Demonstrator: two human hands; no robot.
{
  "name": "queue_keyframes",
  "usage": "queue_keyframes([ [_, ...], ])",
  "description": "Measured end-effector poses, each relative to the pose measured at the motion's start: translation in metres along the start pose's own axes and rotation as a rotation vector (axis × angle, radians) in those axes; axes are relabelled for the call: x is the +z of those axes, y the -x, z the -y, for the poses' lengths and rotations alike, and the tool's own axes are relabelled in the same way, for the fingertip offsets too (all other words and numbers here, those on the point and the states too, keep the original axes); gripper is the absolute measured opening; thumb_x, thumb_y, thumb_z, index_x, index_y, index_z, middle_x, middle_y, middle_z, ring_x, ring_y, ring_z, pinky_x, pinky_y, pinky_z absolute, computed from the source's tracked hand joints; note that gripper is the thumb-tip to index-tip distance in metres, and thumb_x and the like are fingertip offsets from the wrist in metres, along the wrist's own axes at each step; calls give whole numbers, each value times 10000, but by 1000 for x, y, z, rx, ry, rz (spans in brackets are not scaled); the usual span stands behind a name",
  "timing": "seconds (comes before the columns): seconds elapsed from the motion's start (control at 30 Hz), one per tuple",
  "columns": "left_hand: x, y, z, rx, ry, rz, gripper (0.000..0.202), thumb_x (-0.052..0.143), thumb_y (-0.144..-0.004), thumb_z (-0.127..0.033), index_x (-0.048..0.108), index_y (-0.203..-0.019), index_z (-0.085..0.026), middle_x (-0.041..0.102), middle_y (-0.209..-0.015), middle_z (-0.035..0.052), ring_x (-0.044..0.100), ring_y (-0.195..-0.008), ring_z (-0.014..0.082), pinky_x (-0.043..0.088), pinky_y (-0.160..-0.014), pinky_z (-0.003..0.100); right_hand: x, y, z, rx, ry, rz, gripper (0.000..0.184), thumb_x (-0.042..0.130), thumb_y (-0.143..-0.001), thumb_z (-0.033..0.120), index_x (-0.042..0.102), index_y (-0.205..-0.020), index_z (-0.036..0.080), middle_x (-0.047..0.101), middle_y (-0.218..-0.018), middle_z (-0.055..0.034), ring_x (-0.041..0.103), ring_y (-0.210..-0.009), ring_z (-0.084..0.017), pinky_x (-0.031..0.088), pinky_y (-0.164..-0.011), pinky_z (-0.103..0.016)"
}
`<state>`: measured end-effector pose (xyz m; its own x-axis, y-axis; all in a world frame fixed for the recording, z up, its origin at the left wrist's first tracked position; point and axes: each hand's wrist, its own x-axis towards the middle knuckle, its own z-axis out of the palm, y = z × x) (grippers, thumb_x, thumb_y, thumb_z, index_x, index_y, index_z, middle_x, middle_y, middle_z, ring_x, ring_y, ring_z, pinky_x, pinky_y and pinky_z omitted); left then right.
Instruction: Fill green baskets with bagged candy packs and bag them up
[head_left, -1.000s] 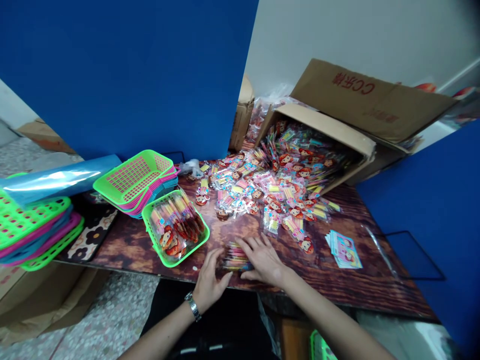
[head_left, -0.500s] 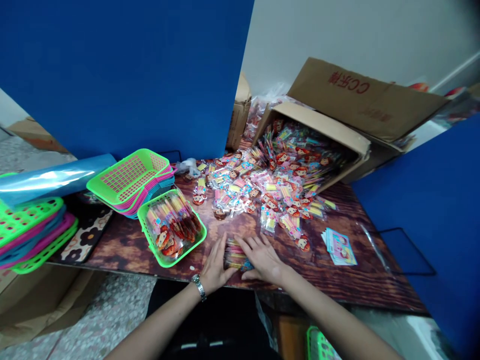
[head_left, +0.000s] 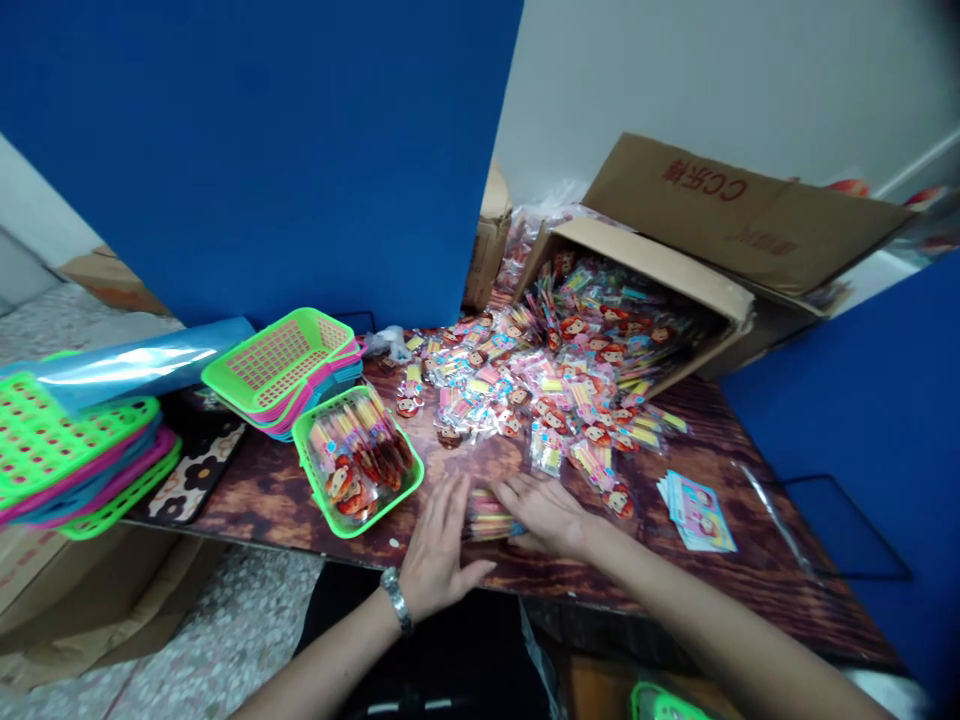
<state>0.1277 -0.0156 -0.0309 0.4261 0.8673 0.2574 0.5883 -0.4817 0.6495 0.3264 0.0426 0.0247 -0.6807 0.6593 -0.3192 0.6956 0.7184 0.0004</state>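
Note:
A small stack of clear plastic packets [head_left: 489,515] with pink and yellow sticks inside lies at the table's front edge, between my two hands. My left hand [head_left: 441,555], with a metal watch at the wrist, rests along the stack's left side, its fingers stretched out and its thumb apart. From the right, my right hand [head_left: 551,515] curls its fingers round the stack's other end and covers part of it. Just to the left stands a green basket [head_left: 301,455] holding a row of similar packets with red-haired doll faces.
Loose packets [head_left: 551,410] spill from a tipped cardboard box [head_left: 637,240] at the back. Nested baskets [head_left: 277,350] and another basket pile [head_left: 82,450] stand left, under a blue film roll [head_left: 142,365]. Picture cards [head_left: 701,515] lie right. Blue panels [head_left: 300,150] border the table.
My right hand has curled further round the packets. My left thumb has moved away from the stack. The whole view has shifted slightly.

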Motion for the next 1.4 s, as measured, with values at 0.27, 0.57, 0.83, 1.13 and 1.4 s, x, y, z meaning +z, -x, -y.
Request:
queue_keyframes([
  [0.27,-27,-15,-28,-124,14,40,1111,674,-688,-315,-131,-1436,-148,361,-1402,195,438,-1211,363,441,-937,493,-48,-14,14,-327,220,-141,207,418,-842,129,549,-1002,131,646,-908,-132,593,-819,-226,433,-760,-387],
  [0.57,-118,-5,-23,-18,44,-162,847,589,-817,-369,61,-1453,-188,385,-1402,127,434,-1236,273,408,-1005,412,-131,-38,21,-409,201,-92,330,585,-736,230,515,-1053,172,648,-867,-85,602,-747,-212,416,-663,-308],
  [0.83,-160,-43,65,197,-350,-32,352,478,-885,-346,532,-1201,-200,519,-1269,112,393,-1245,300,304,-1035,511,-145,-61,-17,38,-196,-345,602,643,-673,538,470,-1149,211,657,-955,-64,629,-824,-251,417,-641,-284],
  [1.13,-161,-41,74,241,-485,106,447,458,-862,-499,561,-1177,-199,580,-1030,122,521,-1028,299,250,-1015,550,-111,-91,-11,20,-571,-411,666,685,-661,441,436,-1223,185,639,-1062,-77,605,-936,-267,454,-773,-336],
  [1.4,-148,-13,95,127,-431,154,579,408,-875,-540,408,-1320,-169,512,-1232,154,423,-1209,321,233,-1033,545,-99,-120,16,-16,-1191,-278,647,682,-668,497,459,-1168,154,630,-1084,-90,608,-944,-243,491,-789,-350],
])
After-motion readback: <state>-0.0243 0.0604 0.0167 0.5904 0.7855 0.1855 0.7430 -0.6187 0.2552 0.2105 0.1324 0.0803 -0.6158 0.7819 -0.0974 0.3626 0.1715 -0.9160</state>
